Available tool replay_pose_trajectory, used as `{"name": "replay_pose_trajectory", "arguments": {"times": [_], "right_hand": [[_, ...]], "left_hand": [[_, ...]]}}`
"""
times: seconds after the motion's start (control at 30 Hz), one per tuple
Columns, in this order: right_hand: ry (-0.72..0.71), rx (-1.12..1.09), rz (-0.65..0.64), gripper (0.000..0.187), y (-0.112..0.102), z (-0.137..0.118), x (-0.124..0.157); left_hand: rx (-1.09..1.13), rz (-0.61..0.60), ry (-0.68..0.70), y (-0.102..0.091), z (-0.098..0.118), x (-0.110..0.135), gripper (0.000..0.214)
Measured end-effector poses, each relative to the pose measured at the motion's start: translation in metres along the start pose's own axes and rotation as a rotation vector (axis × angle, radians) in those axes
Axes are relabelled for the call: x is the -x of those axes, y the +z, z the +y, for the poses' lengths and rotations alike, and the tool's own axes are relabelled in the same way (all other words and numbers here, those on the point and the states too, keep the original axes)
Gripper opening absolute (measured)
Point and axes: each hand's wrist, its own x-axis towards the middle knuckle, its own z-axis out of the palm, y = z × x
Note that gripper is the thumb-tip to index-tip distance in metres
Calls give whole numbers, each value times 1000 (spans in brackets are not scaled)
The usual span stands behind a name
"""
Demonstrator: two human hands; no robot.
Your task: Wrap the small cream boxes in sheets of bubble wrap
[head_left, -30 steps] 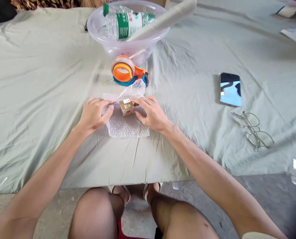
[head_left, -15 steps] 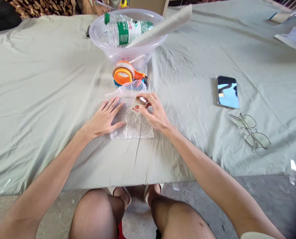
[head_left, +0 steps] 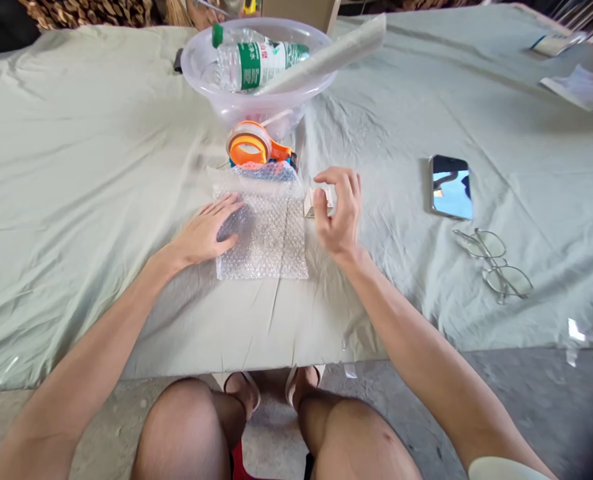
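Observation:
A sheet of bubble wrap [head_left: 264, 230] lies flat on the cloth before me, its far end running up against the tape dispenser. My left hand [head_left: 204, 233] rests on its left edge with the fingers stretched out. Just past the right edge stands a small pale box [head_left: 310, 205], partly covered by my right thumb. My right hand [head_left: 340, 210] is at the box's right side, thumb and curved forefinger apart; whether the thumb touches the box is hard to see. The orange tape dispenser [head_left: 249, 143] sits beyond the bubble wrap.
Behind the dispenser is a clear plastic basin [head_left: 259, 103] holding a green-labelled bottle [head_left: 261, 63] and a plastic roll [head_left: 346, 50]. To the right lie a phone [head_left: 450, 187] and eyeglasses [head_left: 496, 260]. Papers [head_left: 581, 87] lie far right. The grey-green cloth [head_left: 101, 133] covers the table.
My right hand has carried the small box rightward off the bubble wrap to the cloth beside it, and its fingers have spread. My left hand has shifted slightly left.

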Motion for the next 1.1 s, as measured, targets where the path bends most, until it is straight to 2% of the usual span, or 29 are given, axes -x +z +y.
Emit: {"name": "replay_pose_trajectory", "arguments": {"times": [0.03,0.1,0.17,0.2,0.27,0.33,0.43,0.5,0.53,0.6,0.7,0.8,0.97,1.1], "right_hand": [[-102,-21,-23,34,-1,-5,2],[-297,-56,-171,35,-1,-16,5],[-412,-24,-378,35,1,-25,8],[-425,24,-457,36,2,-28,9],[-370,147,-518,44,5,-30,11],[-289,231,-510,51,5,-28,10],[-219,252,-501,58,4,-22,9],[-194,251,-486,62,3,-20,8],[-183,259,-473,64,3,-20,8],[-161,284,-453,61,3,-22,8],[-164,301,-443,47,4,-23,8],[-207,279,-443,35,4,-22,7],[-235,261,-458,39,3,-20,6],[-239,275,-459,56,4,-22,8]], "left_hand": [[-32,-38,0,0,1,1,84],[-71,-97,5,1,3,3,97],[-77,-127,16,2,3,5,110],[-74,-136,19,2,2,5,115],[-61,-160,19,2,-3,6,125],[-47,-176,18,-1,-11,6,139],[-27,-172,20,-7,-21,7,159],[-21,-179,21,-11,-22,8,164],[-16,-181,24,-13,-20,9,160],[-8,-130,36,-15,-13,10,138],[-57,55,39,-14,1,11,96],[-194,152,35,-9,10,11,73],[-267,159,77,1,13,10,57],[-182,104,72,7,12,11,73]]}}
